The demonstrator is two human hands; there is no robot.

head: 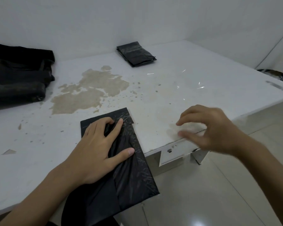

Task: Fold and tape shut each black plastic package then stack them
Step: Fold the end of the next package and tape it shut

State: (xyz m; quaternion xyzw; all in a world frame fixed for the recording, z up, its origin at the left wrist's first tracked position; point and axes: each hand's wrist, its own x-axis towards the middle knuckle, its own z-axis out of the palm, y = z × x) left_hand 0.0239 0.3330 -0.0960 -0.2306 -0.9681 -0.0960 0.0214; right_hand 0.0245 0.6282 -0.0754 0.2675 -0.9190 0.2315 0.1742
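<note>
Pressing down with flat, spread fingers, the left hand [101, 147] holds the black package [121, 160] on the near edge of the white table [194, 75] so its folded flap does not pop open. The right hand [209, 128] floats just beside it over the table edge, empty, fingers loosely curled and blurry, maybe going for tape. A finished package [136, 53] waits far back by the wall, starting the stack. A heap of black bags [18, 75] sits at the far left, likely still to do.

The right hand [207, 128] is blurred; its grip is unclear.
</note>
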